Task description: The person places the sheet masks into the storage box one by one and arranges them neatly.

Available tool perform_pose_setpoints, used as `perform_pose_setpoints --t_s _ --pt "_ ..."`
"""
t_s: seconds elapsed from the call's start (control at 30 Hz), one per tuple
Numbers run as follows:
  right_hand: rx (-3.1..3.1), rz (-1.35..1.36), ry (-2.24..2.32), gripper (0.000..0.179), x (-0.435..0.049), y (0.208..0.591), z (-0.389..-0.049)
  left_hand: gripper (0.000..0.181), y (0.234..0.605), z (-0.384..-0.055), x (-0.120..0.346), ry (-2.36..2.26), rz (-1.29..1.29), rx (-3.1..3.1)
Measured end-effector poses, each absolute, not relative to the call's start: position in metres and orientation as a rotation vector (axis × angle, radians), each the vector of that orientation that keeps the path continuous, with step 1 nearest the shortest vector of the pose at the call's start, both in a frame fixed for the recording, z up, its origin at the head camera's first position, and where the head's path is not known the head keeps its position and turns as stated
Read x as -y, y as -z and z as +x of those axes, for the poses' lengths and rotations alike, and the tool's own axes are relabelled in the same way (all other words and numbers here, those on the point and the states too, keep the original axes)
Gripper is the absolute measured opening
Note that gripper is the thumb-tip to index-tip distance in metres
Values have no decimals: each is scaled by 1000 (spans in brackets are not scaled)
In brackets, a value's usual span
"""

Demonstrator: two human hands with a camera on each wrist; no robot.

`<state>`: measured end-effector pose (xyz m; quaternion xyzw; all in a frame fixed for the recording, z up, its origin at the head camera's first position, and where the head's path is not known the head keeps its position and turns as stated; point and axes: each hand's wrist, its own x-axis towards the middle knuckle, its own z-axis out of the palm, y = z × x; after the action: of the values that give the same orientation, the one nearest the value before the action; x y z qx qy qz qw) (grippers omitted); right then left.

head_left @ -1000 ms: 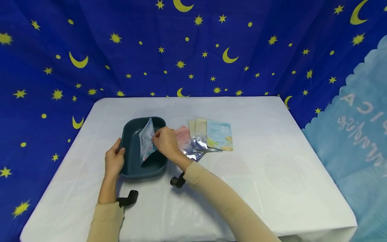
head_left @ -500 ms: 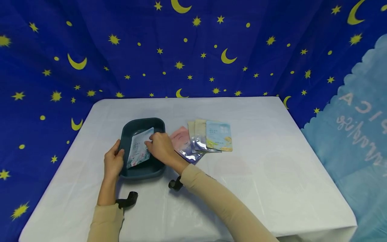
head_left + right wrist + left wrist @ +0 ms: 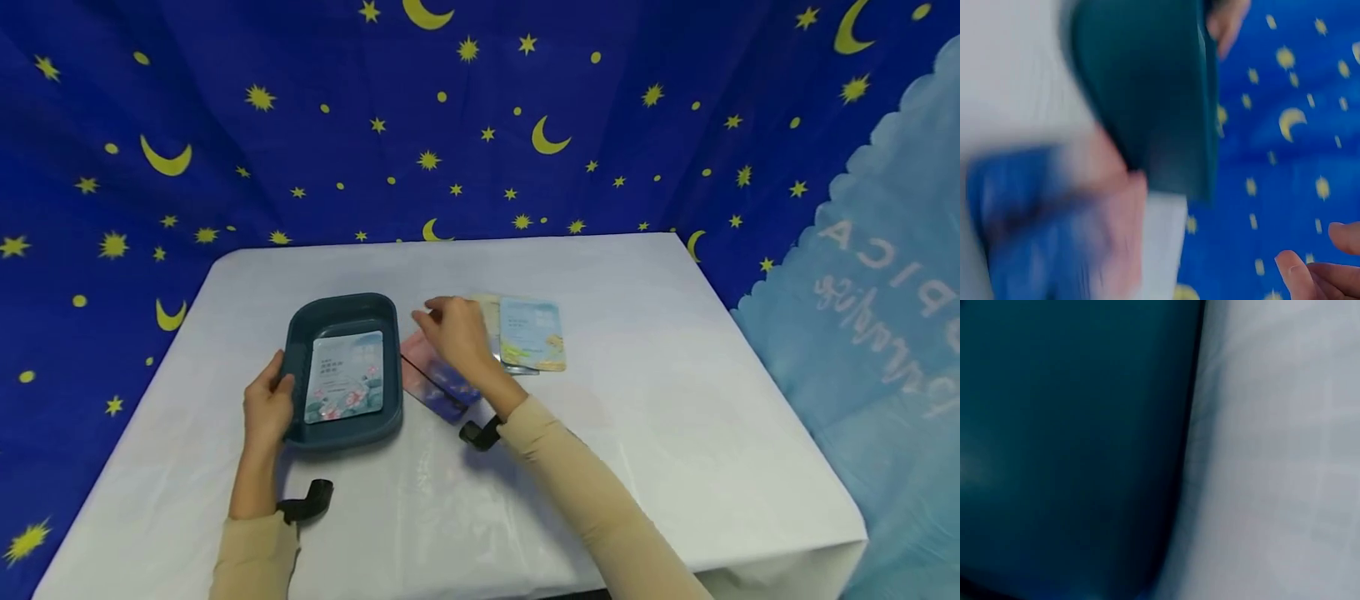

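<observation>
A light-blue sheet mask packet (image 3: 345, 377) printed with pink flowers lies flat in the dark teal tray (image 3: 392, 367). My left hand (image 3: 266, 408) grips the tray's left rim, thumb at the edge. Over the packets right of the tray hovers my right hand (image 3: 465, 337), fingers loosely bent and holding nothing. Beneath it, pink-and-blue packets (image 3: 429, 379) are partly hidden. A cream packet (image 3: 490, 310) and a pale blue packet (image 3: 532, 333) overlap beyond the hand. In the right wrist view, the tray (image 3: 1147, 81) and pink-and-blue packets (image 3: 1054, 219) are blurred. The left wrist view shows only tray wall and cloth.
A white cloth covers the table (image 3: 675, 417). Behind and to the left hangs a blue curtain (image 3: 337, 125) with yellow moons and stars. A light-blue scalloped cloth (image 3: 885, 333) hangs at the right. Black camera mounts (image 3: 307, 502) sit on both wrists.
The flowered packet was tilted in my right hand's pinch; now it lies flat in the tray, let go. The right hand has moved right over the other packets. The left hand stays on the tray.
</observation>
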<state>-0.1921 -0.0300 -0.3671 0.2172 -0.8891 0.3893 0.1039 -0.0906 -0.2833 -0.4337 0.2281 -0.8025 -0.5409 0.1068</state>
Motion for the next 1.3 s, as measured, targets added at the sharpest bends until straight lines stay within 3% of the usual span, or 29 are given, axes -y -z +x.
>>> perform_pose_setpoints --t_s 0.23,0.53,0.73,1.03,1.3 --pt "2640 281 -1097 37 -53 360 -228 50 431 -92 286 1599 665 2379" --pt "3026 -205 -942 60 -122 403 -250 51 425 -96 288 1623 671 2355" --pt "3184 -288 -910 75 -130 425 -249 51 426 -94 287 1641 691 2344" --pt "3187 -251 -672 60 -115 436 -245 51 430 -93 285 1654 701 2326" --pt "3157 -290 -734 51 -114 438 -243 51 432 -92 283 1653 717 2324"
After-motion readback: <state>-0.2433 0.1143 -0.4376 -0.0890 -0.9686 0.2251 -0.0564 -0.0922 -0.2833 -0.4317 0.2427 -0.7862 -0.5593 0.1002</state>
